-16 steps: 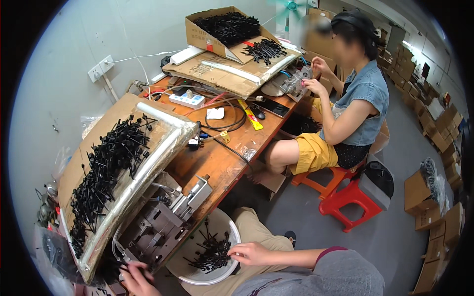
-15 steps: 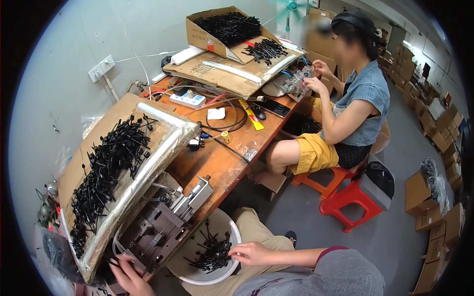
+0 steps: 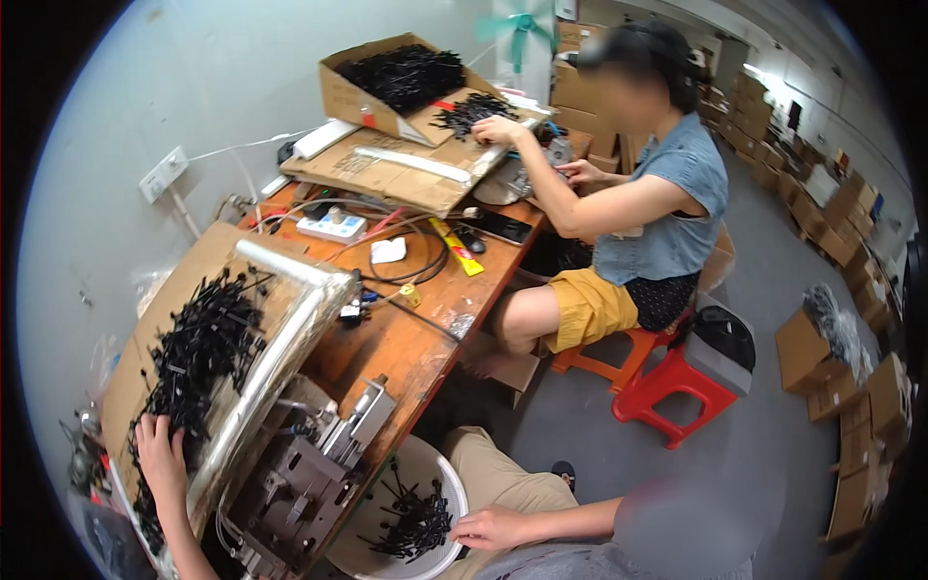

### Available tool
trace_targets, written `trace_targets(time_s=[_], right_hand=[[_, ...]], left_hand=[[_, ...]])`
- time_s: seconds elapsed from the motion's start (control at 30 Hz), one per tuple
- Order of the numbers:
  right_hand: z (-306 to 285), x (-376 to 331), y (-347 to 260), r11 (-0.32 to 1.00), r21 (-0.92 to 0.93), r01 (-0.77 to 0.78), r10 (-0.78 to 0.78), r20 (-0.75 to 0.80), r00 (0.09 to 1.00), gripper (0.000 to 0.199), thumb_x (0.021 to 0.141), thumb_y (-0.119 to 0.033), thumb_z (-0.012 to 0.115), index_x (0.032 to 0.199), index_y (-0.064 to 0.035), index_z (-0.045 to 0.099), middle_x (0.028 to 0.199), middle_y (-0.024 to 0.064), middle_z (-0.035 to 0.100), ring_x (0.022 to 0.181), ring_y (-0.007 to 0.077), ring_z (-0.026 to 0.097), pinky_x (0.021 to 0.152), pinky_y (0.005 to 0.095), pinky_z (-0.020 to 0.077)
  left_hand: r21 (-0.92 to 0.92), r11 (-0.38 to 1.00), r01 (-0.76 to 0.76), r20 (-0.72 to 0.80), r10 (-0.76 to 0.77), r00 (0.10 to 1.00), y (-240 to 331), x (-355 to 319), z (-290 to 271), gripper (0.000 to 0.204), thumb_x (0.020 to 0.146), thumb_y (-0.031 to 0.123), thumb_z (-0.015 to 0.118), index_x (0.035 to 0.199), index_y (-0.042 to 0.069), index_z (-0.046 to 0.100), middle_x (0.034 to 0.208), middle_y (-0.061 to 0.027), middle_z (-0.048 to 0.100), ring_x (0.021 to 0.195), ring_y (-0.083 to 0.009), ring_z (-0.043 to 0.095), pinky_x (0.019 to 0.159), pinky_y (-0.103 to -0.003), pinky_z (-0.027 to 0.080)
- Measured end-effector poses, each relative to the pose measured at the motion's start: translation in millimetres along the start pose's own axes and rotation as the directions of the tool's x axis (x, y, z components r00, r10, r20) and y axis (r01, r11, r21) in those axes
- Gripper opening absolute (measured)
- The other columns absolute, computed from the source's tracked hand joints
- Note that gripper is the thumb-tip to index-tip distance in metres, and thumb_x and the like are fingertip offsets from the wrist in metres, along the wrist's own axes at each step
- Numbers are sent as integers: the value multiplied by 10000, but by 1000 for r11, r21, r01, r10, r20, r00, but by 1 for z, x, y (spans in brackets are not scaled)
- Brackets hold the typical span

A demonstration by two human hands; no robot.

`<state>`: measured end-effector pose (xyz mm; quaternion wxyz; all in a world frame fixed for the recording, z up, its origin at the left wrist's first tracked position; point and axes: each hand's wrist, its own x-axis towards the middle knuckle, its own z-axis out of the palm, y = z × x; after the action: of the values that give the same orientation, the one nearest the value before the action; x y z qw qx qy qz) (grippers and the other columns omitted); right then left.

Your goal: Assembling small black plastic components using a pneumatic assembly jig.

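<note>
My left hand (image 3: 162,456) reaches over the padded cardboard board, its fingers spread on the near part of a pile of small black plastic pieces (image 3: 211,340) with thin stems. My right hand (image 3: 491,527) is at the right rim of a white basket (image 3: 458,483), fingertips together in a loose pinch; anything between them is too small to make out. Inside the basket lie more black stemmed pieces (image 3: 414,522). Between my hands, at the table's edge, sits a metal jig machine (image 3: 307,483) with a clamp and thin tubes.
Across the orange-brown table (image 3: 401,338), a co-worker (image 3: 648,184) sits on a stool beside another machine and a cardboard box (image 3: 338,97) of black pieces. Cables, a white power strip (image 3: 332,226) and a phone (image 3: 500,225) lie between us. A red stool (image 3: 667,396) stands right.
My left hand has gone from the machine's near end up onto the black pile. My right hand stays by the basket. The co-worker's one hand has reached to their pile; the view has shifted.
</note>
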<state>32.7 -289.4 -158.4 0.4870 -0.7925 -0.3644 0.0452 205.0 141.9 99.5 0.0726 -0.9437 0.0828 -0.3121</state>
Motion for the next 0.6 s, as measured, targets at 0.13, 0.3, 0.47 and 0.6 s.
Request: trace_targets(time_s=[0.13, 0.3, 0.47, 0.6], right_hand=[[-17, 0, -16, 985, 57, -163, 155, 125, 980, 200, 908, -178, 643, 1083, -81, 658, 891, 65, 672, 711, 219, 671, 642, 352, 549], [-47, 13, 5, 981, -97, -170, 149, -194, 970, 249, 863, -152, 683, 1104, -88, 664, 934, 83, 687, 716, 215, 666, 654, 335, 555], [-134, 61, 62, 860, -386, -333, -43, -706, 707, 330, 770, -80, 682, 1090, -47, 613, 1116, 148, 623, 1062, 342, 562, 946, 425, 453], [-195, 46, 146, 593, -445, -671, 14, -827, 562, 678, 838, -201, 662, 1434, -54, 375, 1513, 188, 347, 1388, 355, 334, 1104, 477, 292]], left_hand=[[-132, 986, 104, 72, -95, 993, 11, -3, -24, 308, 822, 126, 694, 1073, 16, 556, 1070, -147, 526, 1035, -360, 508, 905, -438, 413], [-275, 954, 118, -76, -144, 987, 65, -40, -71, 459, 837, 57, 673, 1268, 22, 519, 1260, -180, 527, 1209, -350, 486, 1045, -403, 367], [-362, 928, 85, -14, -97, 995, 128, -144, -103, 575, 736, -39, 684, 1285, 20, 526, 1259, -195, 538, 1183, -362, 506, 1025, -432, 393], [-462, 866, 194, 159, -135, 978, 168, -211, -82, 497, 847, 93, 735, 1301, 52, 536, 1236, -172, 575, 1129, -354, 552, 974, -423, 435]])
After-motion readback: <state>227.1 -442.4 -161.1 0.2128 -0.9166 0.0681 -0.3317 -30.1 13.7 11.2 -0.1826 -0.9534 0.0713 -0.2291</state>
